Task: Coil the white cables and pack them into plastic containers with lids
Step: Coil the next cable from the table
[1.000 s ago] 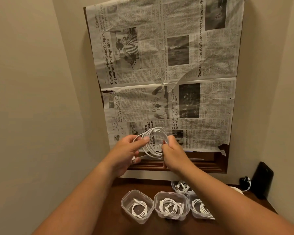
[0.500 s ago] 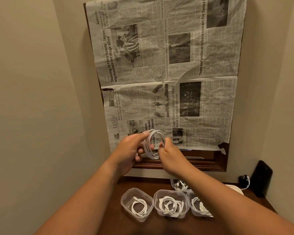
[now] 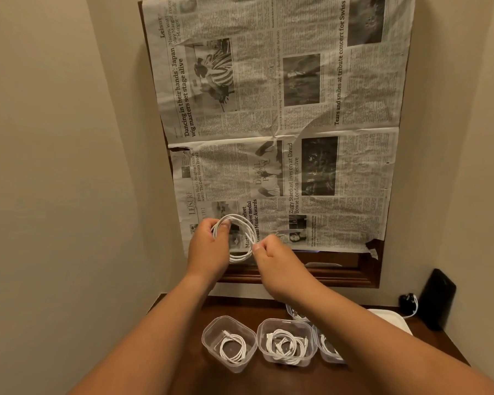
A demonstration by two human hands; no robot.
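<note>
Compared with a second ago, the cable [image 3: 241, 223] is wound into a smaller, tighter coil, and both hands have drifted a little left across the newspaper [image 3: 325, 172] taped over the window. From my end it looks like this: the left hand [image 3: 208, 249] has its fingers curled round the left side of the coil with the thumb on top. The right hand [image 3: 277, 262] pinches a strand on the coil's right side between thumb and forefinger. The coil is up in the air in front of the paper, well above the table [image 3: 268, 379].

On the table are the left tub [image 3: 211, 342] and the middle tub [image 3: 311, 346], each with coiled white cable inside and no lid on. Two more tubs are mostly hidden behind the right forearm. A black phone [image 3: 437, 297] leans on the wall at the far right.
</note>
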